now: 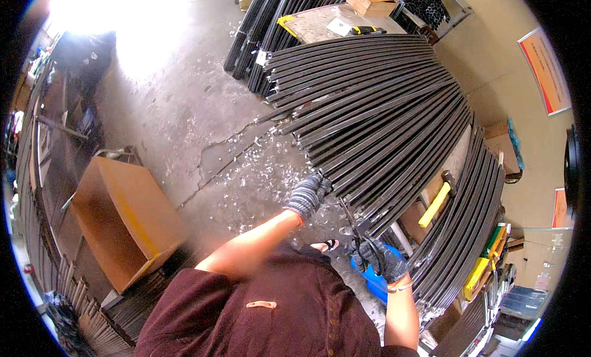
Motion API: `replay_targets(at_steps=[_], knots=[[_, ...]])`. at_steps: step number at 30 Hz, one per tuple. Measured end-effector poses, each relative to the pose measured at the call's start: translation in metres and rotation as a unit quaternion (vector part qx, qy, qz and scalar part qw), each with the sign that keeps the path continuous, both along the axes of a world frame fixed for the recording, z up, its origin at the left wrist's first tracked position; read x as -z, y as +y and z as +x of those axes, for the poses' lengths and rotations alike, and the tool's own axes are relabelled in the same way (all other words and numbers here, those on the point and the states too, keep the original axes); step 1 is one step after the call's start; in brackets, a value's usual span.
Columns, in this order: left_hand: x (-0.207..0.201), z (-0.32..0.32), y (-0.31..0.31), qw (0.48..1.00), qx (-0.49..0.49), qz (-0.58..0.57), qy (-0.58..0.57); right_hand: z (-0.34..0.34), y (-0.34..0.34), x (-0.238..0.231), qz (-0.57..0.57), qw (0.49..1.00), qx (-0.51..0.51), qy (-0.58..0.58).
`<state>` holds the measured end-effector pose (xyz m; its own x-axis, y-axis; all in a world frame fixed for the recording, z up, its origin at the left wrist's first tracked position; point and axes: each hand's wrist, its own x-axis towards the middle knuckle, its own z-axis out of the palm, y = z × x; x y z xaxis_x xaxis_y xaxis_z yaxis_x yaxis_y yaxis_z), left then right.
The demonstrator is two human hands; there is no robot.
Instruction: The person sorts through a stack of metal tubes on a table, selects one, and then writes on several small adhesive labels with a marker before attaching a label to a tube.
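Note:
Many long black tubes (375,113) lie side by side on a bench, their ends fanned out toward me. My left hand (308,195), in a grey striped knit glove, is closed at the near end of one of these tubes. In my right hand (389,263), also gloved, is a pair of scissors (355,229) with dark handles. Their blades point up and left, close to the tube ends. Fingers of the right hand curl through and around the handles.
White scraps (265,169) litter the concrete floor. An open cardboard box (132,212) stands at left. A hammer (436,204) with a yellow handle lies between tube stacks, and a blue container (374,282) sits below my right hand. More black tubes (468,221) are at right.

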<state>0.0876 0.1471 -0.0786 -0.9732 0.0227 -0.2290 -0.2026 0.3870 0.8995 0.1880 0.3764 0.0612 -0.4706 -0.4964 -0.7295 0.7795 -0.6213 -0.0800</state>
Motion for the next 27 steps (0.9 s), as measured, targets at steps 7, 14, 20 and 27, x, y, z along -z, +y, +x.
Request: replay_targets(at_steps=[7, 14, 20, 27], knots=[[-0.019, 0.015, -0.014, 0.969, -0.041, 0.209, -0.128, -0.032, -0.032, 0.001, 0.329, 0.780, -0.385, 0.366], [-0.010, 0.030, -0.019, 0.998, -0.033, 0.049, 0.030, -0.070, -0.053, -0.003, 0.398, 0.530, -0.547, 0.512], [-0.011, 0.043, -0.014, 0.999, -0.025, 0.012, 0.039, -0.079, -0.061, 0.007, 0.405, 0.530, -0.468, 0.580], [-0.013, 0.049, -0.021, 0.999, -0.023, 0.021, -0.041, -0.069, -0.050, 0.047, 0.459, 0.530, -0.417, 0.579]])
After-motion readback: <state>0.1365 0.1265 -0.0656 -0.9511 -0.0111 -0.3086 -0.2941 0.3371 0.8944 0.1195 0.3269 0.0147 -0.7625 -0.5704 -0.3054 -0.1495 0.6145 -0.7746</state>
